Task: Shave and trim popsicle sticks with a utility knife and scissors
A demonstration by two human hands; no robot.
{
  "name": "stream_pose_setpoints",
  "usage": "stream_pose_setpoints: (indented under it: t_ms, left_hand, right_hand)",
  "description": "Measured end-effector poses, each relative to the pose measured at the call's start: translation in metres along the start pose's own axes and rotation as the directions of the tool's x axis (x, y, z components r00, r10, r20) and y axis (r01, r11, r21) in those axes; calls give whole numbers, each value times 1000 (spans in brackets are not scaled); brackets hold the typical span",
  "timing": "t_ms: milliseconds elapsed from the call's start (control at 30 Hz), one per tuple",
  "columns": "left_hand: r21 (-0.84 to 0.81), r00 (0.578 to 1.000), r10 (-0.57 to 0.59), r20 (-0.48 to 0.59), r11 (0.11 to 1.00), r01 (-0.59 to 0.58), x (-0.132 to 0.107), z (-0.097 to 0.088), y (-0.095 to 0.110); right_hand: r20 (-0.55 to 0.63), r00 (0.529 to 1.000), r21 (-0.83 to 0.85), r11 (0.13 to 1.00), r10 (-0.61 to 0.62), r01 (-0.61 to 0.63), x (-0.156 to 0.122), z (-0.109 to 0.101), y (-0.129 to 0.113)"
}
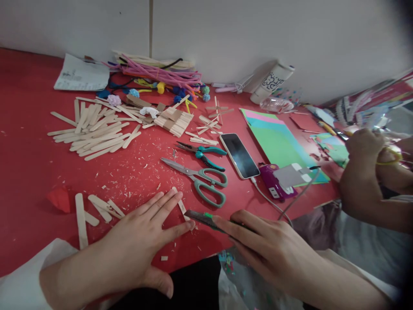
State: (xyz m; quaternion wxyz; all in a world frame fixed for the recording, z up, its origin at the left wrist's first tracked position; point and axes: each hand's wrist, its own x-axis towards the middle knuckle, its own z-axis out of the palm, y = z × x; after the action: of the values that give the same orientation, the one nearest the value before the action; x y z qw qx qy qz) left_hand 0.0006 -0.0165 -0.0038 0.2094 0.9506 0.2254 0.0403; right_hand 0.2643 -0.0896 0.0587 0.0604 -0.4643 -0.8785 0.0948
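My left hand (146, 237) lies flat with its fingers stretched out on the red table (29, 172), its fingertips against a craft stick (182, 208). In my right hand (267, 247) is a utility knife (201, 218) with a green slider; its blade tip meets the stick beside my left index finger. My right fingers cover most of the knife's handle. Loose craft sticks (81, 217) lie left of my left hand, near a crumpled red piece (60, 199). Grey-green scissors (200, 177) and teal-handled pliers (206, 153) rest beyond my hands.
A pile of craft sticks (97, 133) and pink pipe cleaners (155, 71) lie at the back left. The phone (240, 156) has a cable attached. Coloured paper (277, 137) lies to the right, near another person's arm (361, 189). Wood shavings litter the table.
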Motion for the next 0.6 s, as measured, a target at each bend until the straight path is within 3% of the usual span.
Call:
stream_pose_setpoints:
  t_ms: [200,300,400,467,600]
  left_hand:
    - [9,1000,-13,22,1000,13,1,3,-2]
    - [16,1000,-24,19,1000,23,1,3,-2]
    - [20,1000,-26,9,999,25,1,1,-2]
    - [26,999,-30,23,999,30,0,0,-2]
    - [28,998,-56,33,998,55,1,-2,-2]
  right_hand:
    - [-194,965,44,984,175,-170,13,-4,9]
    - [-245,936,59,968,252,-245,31,6,11]
    - [-317,918,32,970,238,-240,56,22,9]
    - [-276,926,28,965,258,-260,74,27,11]
    - [-315,913,74,966,258,-247,112,12,46]
